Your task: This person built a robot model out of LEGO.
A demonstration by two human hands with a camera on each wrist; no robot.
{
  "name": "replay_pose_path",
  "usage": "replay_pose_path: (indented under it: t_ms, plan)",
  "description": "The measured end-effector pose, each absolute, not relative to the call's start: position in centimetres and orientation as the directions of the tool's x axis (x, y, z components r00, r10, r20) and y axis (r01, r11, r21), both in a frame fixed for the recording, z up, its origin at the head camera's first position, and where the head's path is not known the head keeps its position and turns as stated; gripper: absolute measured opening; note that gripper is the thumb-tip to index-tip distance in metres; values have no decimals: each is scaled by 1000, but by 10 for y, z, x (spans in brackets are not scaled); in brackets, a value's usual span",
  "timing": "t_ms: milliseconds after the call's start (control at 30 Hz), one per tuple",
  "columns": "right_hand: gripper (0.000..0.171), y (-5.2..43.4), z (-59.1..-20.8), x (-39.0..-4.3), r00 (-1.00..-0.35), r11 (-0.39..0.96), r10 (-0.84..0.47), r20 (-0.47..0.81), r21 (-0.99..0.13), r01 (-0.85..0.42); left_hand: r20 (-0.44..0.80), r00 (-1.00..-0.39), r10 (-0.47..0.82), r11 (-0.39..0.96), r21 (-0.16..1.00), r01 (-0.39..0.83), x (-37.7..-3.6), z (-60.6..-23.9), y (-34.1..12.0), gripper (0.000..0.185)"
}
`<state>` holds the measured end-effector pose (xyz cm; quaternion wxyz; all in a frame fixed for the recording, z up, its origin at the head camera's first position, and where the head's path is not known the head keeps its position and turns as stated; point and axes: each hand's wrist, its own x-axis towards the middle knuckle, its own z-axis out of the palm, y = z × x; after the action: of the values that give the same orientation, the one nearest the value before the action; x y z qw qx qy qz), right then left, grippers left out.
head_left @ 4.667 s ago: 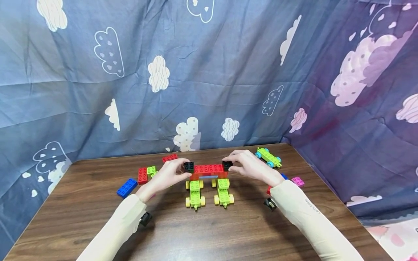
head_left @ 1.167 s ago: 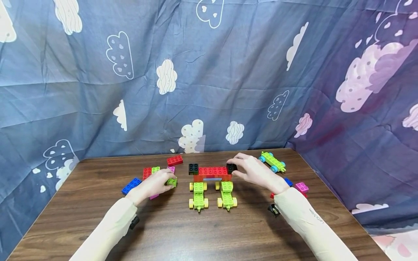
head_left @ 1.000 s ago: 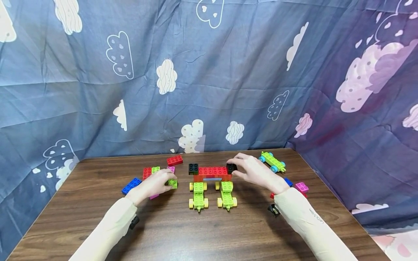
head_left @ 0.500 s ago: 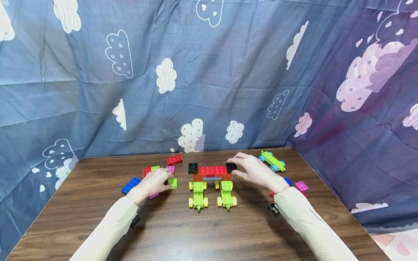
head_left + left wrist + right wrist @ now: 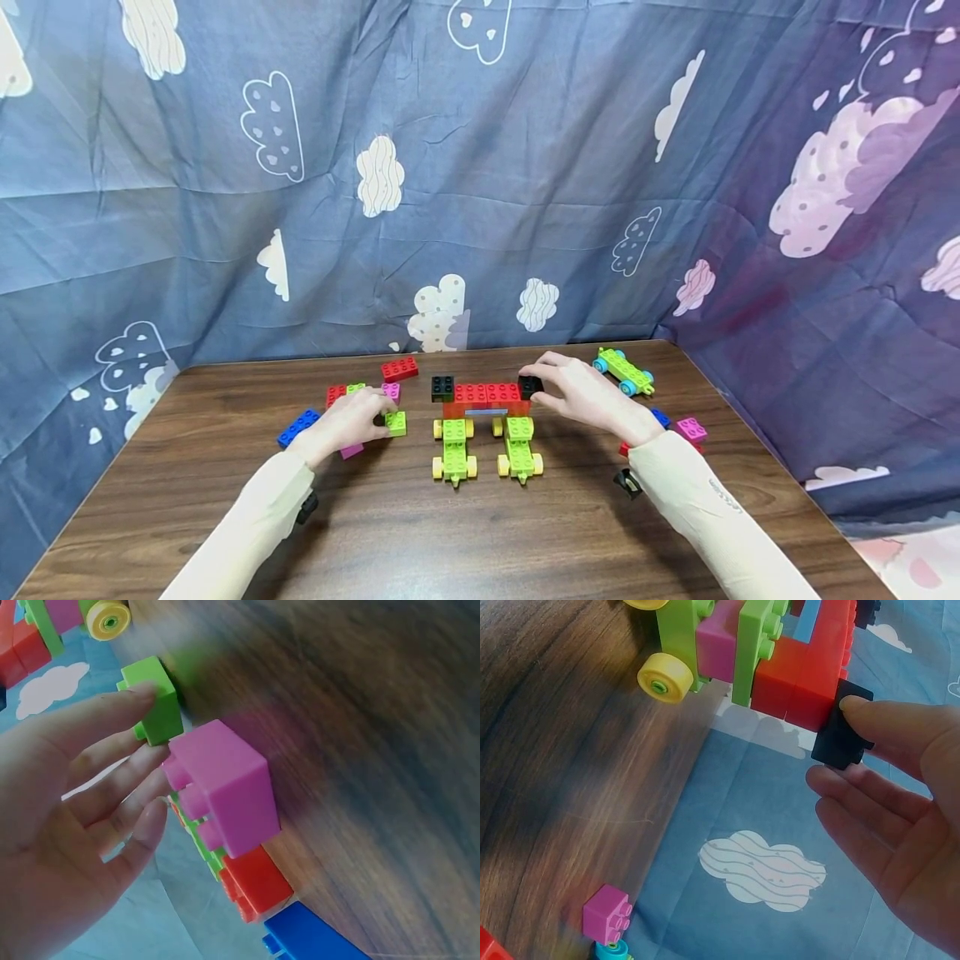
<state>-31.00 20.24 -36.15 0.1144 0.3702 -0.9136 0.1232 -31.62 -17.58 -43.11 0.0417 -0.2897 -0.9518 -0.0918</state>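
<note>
A brick build stands mid-table: a row of red bricks (image 5: 487,392) with a black brick (image 5: 442,387) on its left end, set on two green wheeled bases (image 5: 453,446). My right hand (image 5: 542,383) pinches the black brick (image 5: 844,735) on the build's right end, thumb on top and fingers beneath. My left hand (image 5: 378,414) lies on the table left of the build with straight fingers. Its fingertips (image 5: 146,694) touch a small green brick (image 5: 157,701), and a pink brick (image 5: 225,787) stands beside them.
Loose bricks lie to the left: a red one (image 5: 399,368), a red and green pair (image 5: 341,392) and a blue one (image 5: 297,427). At right are a green base with blue wheels (image 5: 624,372) and a pink brick (image 5: 691,429). Patterned cloth walls off the table's back and right.
My left hand left the build's left black brick, carried a small green brick, set it on the table and eased back left. My right hand has stayed on its black brick.
</note>
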Motion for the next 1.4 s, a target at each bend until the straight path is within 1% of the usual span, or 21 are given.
replay_pose_path:
  t_ms: [167,500,633,767,1100,1400]
  plan:
    - [37,203,-362,-310,-697,695,-649,305,-133,-706,169,-827,536,801,208,561,-317,-427,-180,26]
    - [37,203,-361,-311,-694,693,-656,297,-127,-709,201,-845,496,772,344,535,-315,-407,-190,33]
    - [37,204,-361,-310,-698,692,-655,289,-143,-708,210,-850,484,759,382,527,-313,-396,-193,30]
    - [37,204,-360,-309,-703,694,-653,282,-150,-704,235,-845,481,751,387,535,-313,-385,-193,29]
    - [36,203,-360,-309,-703,698,-650,288,-139,-702,295,-824,484,723,397,566,-313,-354,-187,33]
    - [37,203,-360,-309,-705,696,-654,274,-147,-703,306,-812,496,694,422,583,-313,-342,-175,37]
